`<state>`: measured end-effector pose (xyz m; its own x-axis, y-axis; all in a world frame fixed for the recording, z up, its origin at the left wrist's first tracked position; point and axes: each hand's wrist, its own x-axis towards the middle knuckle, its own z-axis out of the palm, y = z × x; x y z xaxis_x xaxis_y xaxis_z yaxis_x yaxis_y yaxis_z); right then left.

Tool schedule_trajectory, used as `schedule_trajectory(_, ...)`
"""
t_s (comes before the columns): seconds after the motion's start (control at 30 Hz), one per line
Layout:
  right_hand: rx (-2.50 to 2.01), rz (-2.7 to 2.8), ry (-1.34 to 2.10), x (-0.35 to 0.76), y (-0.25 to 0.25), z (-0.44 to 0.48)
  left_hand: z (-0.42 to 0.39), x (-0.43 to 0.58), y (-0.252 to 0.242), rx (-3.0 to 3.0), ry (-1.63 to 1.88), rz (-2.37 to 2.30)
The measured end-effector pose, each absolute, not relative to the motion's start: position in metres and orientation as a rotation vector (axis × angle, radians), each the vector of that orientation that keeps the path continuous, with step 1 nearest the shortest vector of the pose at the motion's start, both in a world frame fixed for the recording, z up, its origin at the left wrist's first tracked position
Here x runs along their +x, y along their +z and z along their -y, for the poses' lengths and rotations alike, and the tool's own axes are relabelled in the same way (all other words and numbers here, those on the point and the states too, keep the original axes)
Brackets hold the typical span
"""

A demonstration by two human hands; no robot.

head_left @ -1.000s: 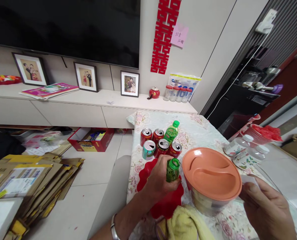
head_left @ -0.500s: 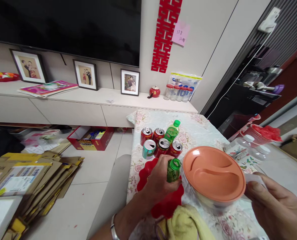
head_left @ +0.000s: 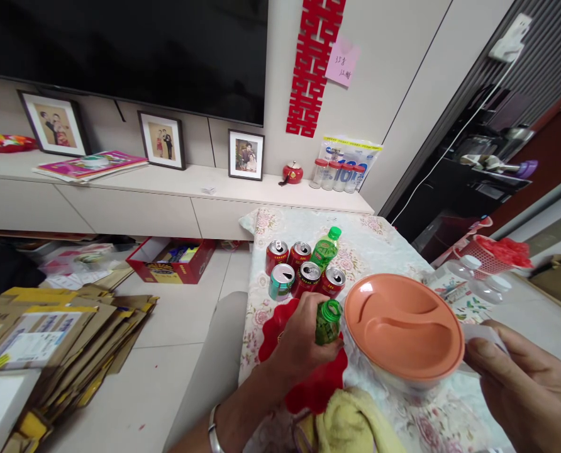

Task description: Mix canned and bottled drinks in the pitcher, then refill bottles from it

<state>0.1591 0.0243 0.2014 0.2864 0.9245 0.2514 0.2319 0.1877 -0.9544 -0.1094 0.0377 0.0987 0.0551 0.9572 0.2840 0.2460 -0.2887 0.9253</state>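
Note:
My left hand [head_left: 299, 336] is wrapped round an uncapped green bottle [head_left: 328, 322] above a red scalloped mat [head_left: 316, 393]. Between the thumb and fingers of my right hand [head_left: 521, 377] is a whitish translucent piece [head_left: 485, 338], beside the rim of an orange divided lid [head_left: 403, 327] on a clear container. Several cans stand behind the left hand, among them a teal can [head_left: 281, 282] and a red can [head_left: 332, 282]. Another green bottle [head_left: 326, 250], with its cap on, stands behind them. A yellow cloth [head_left: 356, 425] lies at the front.
Two clear bottles, one at the table's right side [head_left: 453, 277], stand near a pink basket [head_left: 490, 257]. Flattened cardboard [head_left: 73, 346] and a red box [head_left: 172, 261] are on the floor at left. Framed photos stand on the long cabinet [head_left: 143, 204].
My right hand has shifted slightly to the right with the whitish piece. My left hand and the green bottle look almost unmoved.

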Motion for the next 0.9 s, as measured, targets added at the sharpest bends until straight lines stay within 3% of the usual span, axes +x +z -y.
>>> schedule_trajectory(0.53,-1.420,1.269,0.594,0.164,0.208,-0.026,-0.038,-0.109,0.098,1.625,1.269,-1.234)
schedule_trajectory(0.9,-1.474,1.567,0.286,0.167,0.222,-0.024,-0.039,-0.109,0.095,1.649,1.274,-1.234)
